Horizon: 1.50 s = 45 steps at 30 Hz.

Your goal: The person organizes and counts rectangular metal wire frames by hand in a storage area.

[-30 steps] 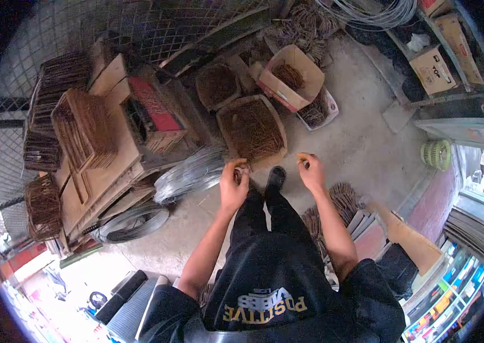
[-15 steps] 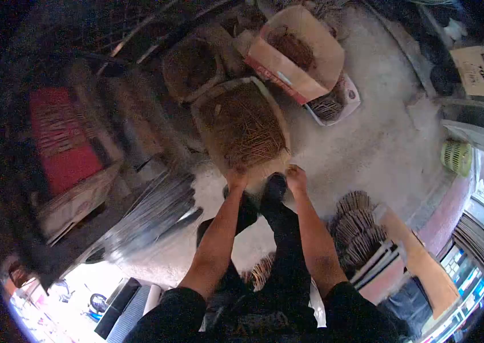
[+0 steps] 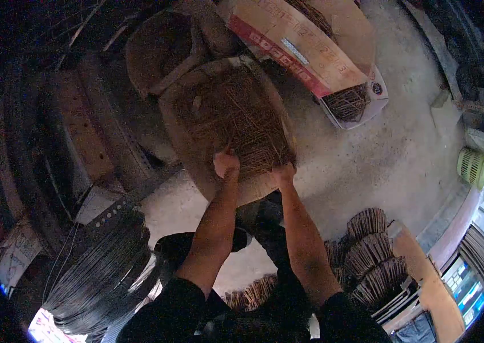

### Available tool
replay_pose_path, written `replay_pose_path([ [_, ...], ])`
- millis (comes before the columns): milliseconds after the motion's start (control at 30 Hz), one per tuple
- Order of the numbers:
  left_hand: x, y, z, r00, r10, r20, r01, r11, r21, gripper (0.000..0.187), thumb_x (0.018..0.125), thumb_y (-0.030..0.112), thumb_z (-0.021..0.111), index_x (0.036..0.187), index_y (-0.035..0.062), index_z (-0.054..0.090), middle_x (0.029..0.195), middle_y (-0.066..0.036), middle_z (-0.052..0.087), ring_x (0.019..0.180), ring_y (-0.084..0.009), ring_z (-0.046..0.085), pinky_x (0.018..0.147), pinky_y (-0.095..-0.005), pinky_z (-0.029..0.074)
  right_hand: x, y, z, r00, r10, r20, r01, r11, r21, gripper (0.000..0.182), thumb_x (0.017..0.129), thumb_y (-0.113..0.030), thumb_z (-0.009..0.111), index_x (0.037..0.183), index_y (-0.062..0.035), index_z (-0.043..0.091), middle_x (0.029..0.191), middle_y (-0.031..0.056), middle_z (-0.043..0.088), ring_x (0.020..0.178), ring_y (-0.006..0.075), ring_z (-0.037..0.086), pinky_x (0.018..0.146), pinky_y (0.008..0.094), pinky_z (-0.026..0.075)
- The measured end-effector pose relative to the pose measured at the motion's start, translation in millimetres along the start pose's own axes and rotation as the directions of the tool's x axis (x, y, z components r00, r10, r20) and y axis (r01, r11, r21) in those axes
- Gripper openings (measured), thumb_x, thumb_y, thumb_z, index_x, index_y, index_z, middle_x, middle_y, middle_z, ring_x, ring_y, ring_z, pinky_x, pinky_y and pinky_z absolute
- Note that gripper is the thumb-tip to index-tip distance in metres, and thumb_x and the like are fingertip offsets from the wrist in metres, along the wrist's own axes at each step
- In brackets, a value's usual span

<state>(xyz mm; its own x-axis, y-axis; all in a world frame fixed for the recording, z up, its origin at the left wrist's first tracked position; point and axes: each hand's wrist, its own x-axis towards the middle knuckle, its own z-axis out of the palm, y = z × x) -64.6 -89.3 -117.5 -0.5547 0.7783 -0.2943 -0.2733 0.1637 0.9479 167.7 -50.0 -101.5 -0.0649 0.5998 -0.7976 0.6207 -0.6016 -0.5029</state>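
Note:
A worn box point(image 3: 253, 191) full of thin rusty-brown rods point(image 3: 248, 120) stands in front of me. My left hand point(image 3: 226, 163) is closed over the rods at the near left part of the box, with a short brown piece showing at its fingertips. At the near right corner, my right hand point(image 3: 284, 173) is closed, its fingers down among the rod ends beside the rim. Exactly what the right fingers hold I cannot tell.
A printed carton point(image 3: 305, 48) overlaps a white box point(image 3: 376, 94) of dark rods at the upper right. Another round-edged container point(image 3: 159, 51) stands behind. A wire coil point(image 3: 102, 274) lies lower left; stacked rod bundles point(image 3: 368, 246) sit lower right, below a green basket point(image 3: 472, 166).
Both hands have moved from the near rim into the box, onto the rods. The view has shifted, bringing the wire coil and the rod bundles closer.

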Motion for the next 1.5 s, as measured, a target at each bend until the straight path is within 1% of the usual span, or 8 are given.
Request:
replay_pose_path([
  [33,-1,8,0,0.952,0.082,-0.294,0.127,0.768,0.627,0.043,0.096,0.047,0.066,0.094,0.0049,0.075,0.086,-0.017,0.075,0.079,-0.0352,0.074,0.067,-0.0458,0.060,3,2,6,0.998,0.062,-0.016,-0.064,0.982,-0.179,0.064,0.104,-0.043,0.061,0.150,-0.0006,0.048,0.153,0.0140,0.052,0.124,0.0334,0.061,0.101,0.0510,0.054],
  [133,-4,76,30,0.912,0.174,-0.372,0.211,0.579,0.788,0.037,0.092,0.042,0.072,0.082,0.0063,0.074,0.086,-0.017,0.075,0.076,-0.0310,0.074,0.061,-0.0437,0.057,42,73,55,0.904,-0.326,-0.277,0.041,0.710,-0.703,0.079,0.088,-0.067,0.069,0.143,-0.0116,0.060,0.146,0.0142,0.059,0.129,0.0357,0.059,0.104,0.0590,0.051],
  [233,-4,125,58,0.900,0.019,-0.435,0.425,0.175,0.888,0.033,0.090,0.040,0.077,0.086,0.0071,0.076,0.088,-0.019,0.075,0.079,-0.0326,0.075,0.064,-0.0461,0.059,13,52,13,0.921,-0.271,-0.279,0.184,0.936,-0.301,0.051,0.098,-0.040,0.068,0.129,0.0003,0.066,0.128,0.0129,0.070,0.105,0.0334,0.069,0.089,0.0495,0.059],
  [400,-25,187,68,0.855,-0.207,-0.476,0.519,0.356,0.777,0.049,0.085,0.042,0.083,0.109,0.0004,0.074,0.106,-0.023,0.075,0.098,-0.0385,0.074,0.084,-0.0465,0.063,-60,-22,-17,0.941,-0.052,-0.335,0.170,0.926,0.336,0.037,0.098,-0.026,0.066,0.126,-0.0031,0.067,0.114,0.0130,0.073,0.095,0.0306,0.072,0.076,0.0457,0.063],
  [533,-59,227,57,0.851,-0.236,-0.469,0.523,0.473,0.709,0.041,0.089,0.030,0.081,0.115,-0.0002,0.073,0.112,-0.019,0.074,0.102,-0.0340,0.072,0.088,-0.0431,0.062,-152,-76,-52,0.987,-0.079,-0.140,0.150,0.135,0.980,0.026,0.096,0.001,0.069,0.121,0.0090,0.069,0.104,0.0154,0.073,0.086,0.0256,0.074,0.064,0.0408,0.065],
  [633,-90,246,40,0.881,-0.239,-0.409,0.409,0.820,0.402,0.034,0.094,0.019,0.077,0.122,0.0002,0.072,0.116,-0.016,0.074,0.104,-0.0293,0.071,0.090,-0.0405,0.060,-211,-123,-63,0.908,-0.111,-0.404,0.370,0.667,0.647,0.036,0.105,-0.021,0.055,0.121,0.0083,0.068,0.098,0.0123,0.069,0.080,0.0294,0.066,0.077,0.0458,0.063],
  [767,-141,393,74,0.877,-0.272,-0.396,0.354,0.923,0.151,0.032,0.096,0.014,0.077,0.125,0.0009,0.073,0.118,-0.013,0.074,0.104,-0.0238,0.069,0.090,-0.0373,0.057,-260,-150,-90,0.913,-0.130,-0.387,0.407,0.224,0.886,0.031,0.099,0.004,0.064,0.129,0.0089,0.066,0.102,0.0108,0.070,0.085,0.0218,0.072,0.067,0.0372,0.065],
  [1500,-338,923,9,0.783,0.547,-0.297,-0.354,0.784,0.510,0.026,0.095,0.006,0.071,0.120,0.0041,0.076,0.098,-0.006,0.066,0.071,-0.0104,0.049,0.066,-0.0273,0.043,-662,-483,-227,0.729,-0.679,0.090,0.565,0.670,0.481,0.025,0.099,-0.013,0.074,0.123,-0.0041,0.072,0.100,0.0032,0.076,0.080,0.0056,0.063,0.067,0.0217,0.047],
])
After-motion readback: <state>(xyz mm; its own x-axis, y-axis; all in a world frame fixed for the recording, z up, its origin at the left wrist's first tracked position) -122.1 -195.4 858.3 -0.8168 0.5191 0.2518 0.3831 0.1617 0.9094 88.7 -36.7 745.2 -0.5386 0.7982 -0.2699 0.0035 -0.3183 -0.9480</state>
